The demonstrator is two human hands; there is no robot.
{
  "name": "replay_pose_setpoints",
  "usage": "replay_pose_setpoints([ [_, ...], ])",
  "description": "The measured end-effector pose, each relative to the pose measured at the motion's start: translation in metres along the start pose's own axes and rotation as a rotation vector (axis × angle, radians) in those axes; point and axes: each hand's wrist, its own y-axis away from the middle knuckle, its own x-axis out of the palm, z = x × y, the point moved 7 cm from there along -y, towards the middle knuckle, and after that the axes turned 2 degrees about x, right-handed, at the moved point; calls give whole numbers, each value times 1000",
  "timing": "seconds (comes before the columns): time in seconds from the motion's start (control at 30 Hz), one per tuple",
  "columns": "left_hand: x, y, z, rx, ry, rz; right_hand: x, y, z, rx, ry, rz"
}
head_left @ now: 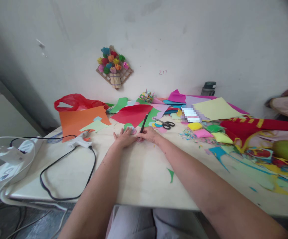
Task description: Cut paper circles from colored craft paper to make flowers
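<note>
My right hand [148, 135] grips a black pencil [144, 122] that leans up and away, its lower end close to the table. Beside it on the left, my left hand [124, 137] lies flat with its fingers spread, its fingertips at some small paper pieces. A green paper circle [128, 126] shows just beyond the left fingers. What lies right under the pencil's tip is mostly hidden by my hands. Scissors with black handles [168, 125] lie right of the pencil, next to more small coloured circles [157, 124]. Red paper [131, 114] lies beyond both hands.
A white glue gun [80, 142] with a black cord lies left, near a power strip [16, 161]. Orange paper [84, 118] and a red plastic bag [77, 101] are behind it. Coloured packets [203, 133], paper scraps [218, 154] and red cloth [245, 131] spread over the right.
</note>
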Motion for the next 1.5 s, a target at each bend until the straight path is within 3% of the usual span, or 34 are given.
replay_pose_setpoints([
  [0.33,1,-1,0,-10,-7,11,1,3,3,31,-86,0],
  [0.97,2,-1,1,-4,-14,14,0,-2,-5,-6,35,-9],
  [1.27,0,1,-1,-8,-20,19,-6,0,3,-50,188,-76],
  [1.5,1,0,0,-1,-15,11,-5,0,2,-36,160,-74],
])
